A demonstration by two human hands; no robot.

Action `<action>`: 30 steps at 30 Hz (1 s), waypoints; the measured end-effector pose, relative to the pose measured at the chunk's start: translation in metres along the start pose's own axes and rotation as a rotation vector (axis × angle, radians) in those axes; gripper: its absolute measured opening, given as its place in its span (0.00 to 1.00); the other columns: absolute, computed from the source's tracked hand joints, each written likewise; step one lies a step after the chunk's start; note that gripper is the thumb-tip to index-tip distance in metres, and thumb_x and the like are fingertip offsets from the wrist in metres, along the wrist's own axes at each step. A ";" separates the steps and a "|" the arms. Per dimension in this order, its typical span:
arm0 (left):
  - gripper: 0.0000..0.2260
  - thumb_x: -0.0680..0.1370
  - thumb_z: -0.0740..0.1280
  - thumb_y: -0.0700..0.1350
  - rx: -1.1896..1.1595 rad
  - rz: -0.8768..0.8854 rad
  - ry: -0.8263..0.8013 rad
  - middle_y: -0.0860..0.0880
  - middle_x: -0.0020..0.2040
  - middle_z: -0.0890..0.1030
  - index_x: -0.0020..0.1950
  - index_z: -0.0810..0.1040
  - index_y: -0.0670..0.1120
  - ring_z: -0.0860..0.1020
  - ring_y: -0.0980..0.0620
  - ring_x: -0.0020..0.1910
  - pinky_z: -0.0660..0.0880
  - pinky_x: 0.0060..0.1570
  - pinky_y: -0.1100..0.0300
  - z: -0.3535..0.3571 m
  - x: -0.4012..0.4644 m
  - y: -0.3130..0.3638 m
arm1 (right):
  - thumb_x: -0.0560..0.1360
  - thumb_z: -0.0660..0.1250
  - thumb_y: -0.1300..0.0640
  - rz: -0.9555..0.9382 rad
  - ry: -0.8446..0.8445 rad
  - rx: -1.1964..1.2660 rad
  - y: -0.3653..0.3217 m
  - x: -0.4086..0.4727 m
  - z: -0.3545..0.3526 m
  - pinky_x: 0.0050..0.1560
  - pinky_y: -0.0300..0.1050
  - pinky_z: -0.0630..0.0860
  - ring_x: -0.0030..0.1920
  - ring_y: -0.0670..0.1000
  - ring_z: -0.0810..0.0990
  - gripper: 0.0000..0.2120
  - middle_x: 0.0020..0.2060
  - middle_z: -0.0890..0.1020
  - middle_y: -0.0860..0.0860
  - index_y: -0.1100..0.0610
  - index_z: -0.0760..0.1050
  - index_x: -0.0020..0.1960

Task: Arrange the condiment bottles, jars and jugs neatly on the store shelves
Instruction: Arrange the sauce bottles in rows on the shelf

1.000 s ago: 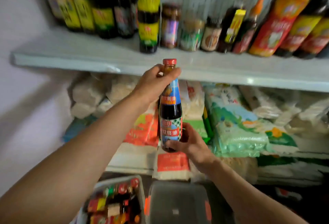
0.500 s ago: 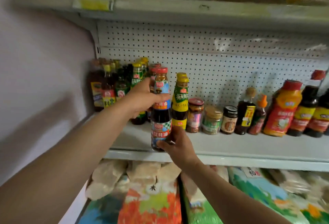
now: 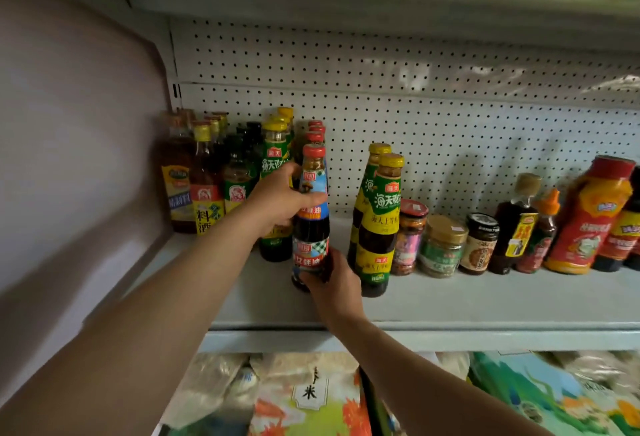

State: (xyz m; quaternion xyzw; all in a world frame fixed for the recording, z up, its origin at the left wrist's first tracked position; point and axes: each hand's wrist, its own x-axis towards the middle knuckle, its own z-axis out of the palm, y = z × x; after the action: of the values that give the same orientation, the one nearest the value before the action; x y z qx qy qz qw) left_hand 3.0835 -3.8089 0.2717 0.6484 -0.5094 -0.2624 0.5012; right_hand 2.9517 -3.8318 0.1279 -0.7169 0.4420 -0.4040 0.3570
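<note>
Both hands grip the red-capped bottle [image 3: 310, 228], its base hidden behind the right hand [image 3: 334, 285]; left hand [image 3: 280, 202] wraps its shoulder.

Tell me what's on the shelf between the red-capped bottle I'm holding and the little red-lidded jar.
In the head view, two yellow-capped bottles with green and yellow labels stand one behind the other between the red-capped bottle and the red-lidded jar.

left hand [image 3: 277, 202] curled high, right hand [image 3: 334, 285] curled low
</note>
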 end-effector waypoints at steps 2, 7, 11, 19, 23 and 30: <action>0.19 0.72 0.77 0.48 0.034 -0.001 0.012 0.58 0.49 0.77 0.56 0.70 0.58 0.77 0.54 0.49 0.78 0.42 0.53 -0.001 0.008 -0.001 | 0.73 0.75 0.55 -0.001 0.010 -0.026 0.000 0.007 0.005 0.43 0.27 0.67 0.58 0.49 0.81 0.25 0.59 0.83 0.50 0.53 0.74 0.68; 0.20 0.71 0.77 0.51 0.150 0.002 0.078 0.52 0.55 0.77 0.56 0.71 0.57 0.78 0.48 0.53 0.83 0.46 0.49 -0.001 0.027 -0.003 | 0.74 0.75 0.55 0.011 0.008 -0.069 0.001 0.026 0.012 0.46 0.26 0.66 0.60 0.52 0.81 0.25 0.60 0.83 0.52 0.56 0.73 0.68; 0.19 0.69 0.78 0.53 0.258 0.073 0.155 0.55 0.48 0.77 0.53 0.71 0.58 0.80 0.48 0.51 0.82 0.48 0.47 0.004 0.040 -0.010 | 0.75 0.74 0.55 0.013 -0.015 -0.071 0.001 0.037 0.014 0.48 0.31 0.69 0.61 0.51 0.81 0.24 0.61 0.82 0.51 0.55 0.71 0.69; 0.19 0.69 0.78 0.54 0.318 0.106 0.201 0.59 0.43 0.75 0.52 0.71 0.57 0.79 0.50 0.47 0.82 0.48 0.47 0.007 0.047 -0.016 | 0.77 0.72 0.56 0.014 -0.032 -0.080 0.002 0.040 0.017 0.54 0.36 0.73 0.63 0.53 0.79 0.25 0.64 0.80 0.52 0.56 0.68 0.71; 0.20 0.70 0.77 0.53 0.371 0.125 0.256 0.51 0.55 0.81 0.58 0.76 0.52 0.75 0.53 0.47 0.76 0.46 0.56 0.011 0.044 -0.017 | 0.78 0.71 0.53 0.032 -0.056 -0.096 -0.003 0.034 0.014 0.58 0.44 0.76 0.62 0.55 0.80 0.24 0.64 0.81 0.53 0.55 0.69 0.71; 0.23 0.71 0.77 0.54 0.313 0.064 0.370 0.49 0.57 0.81 0.59 0.74 0.47 0.78 0.51 0.49 0.69 0.39 0.60 0.021 0.028 -0.012 | 0.77 0.70 0.54 -0.076 -0.023 -0.026 -0.003 -0.008 -0.020 0.43 0.42 0.79 0.41 0.40 0.81 0.03 0.41 0.85 0.45 0.53 0.79 0.49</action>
State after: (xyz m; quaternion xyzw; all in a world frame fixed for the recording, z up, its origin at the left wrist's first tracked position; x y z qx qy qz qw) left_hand 3.0803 -3.8429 0.2577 0.7387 -0.4639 -0.0410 0.4873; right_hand 2.9327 -3.8268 0.1365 -0.7422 0.4157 -0.4033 0.3371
